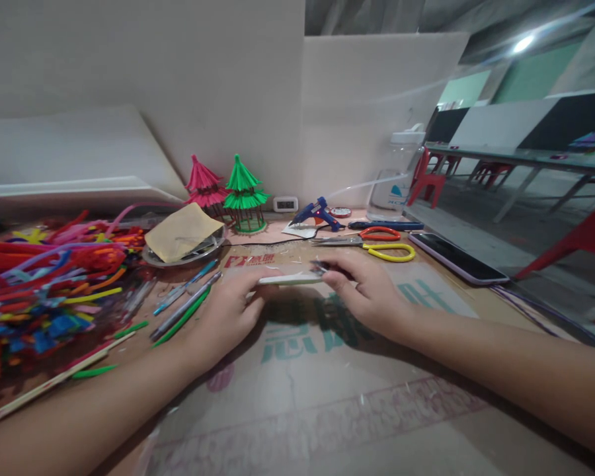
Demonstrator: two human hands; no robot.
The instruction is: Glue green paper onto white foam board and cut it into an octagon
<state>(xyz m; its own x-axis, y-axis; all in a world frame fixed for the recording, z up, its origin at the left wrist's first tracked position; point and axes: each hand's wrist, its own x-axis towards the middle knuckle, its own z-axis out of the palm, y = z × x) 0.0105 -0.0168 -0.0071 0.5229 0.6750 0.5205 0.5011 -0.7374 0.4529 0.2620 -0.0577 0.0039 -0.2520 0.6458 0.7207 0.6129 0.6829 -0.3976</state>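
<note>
Both my hands hold a thin white stick level above a cardboard sheet on the table. My left hand pinches the stick's left end with closed fingers. My right hand grips the right end, where a small dark tip shows past the fingers; I cannot make out what that tip is. The stick lies roughly parallel to the table's front edge.
A heap of coloured pipe cleaners fills the left. Pens lie beside it. Behind stand a pink and a green paper pavilion, a blue glue gun, scissors and a phone.
</note>
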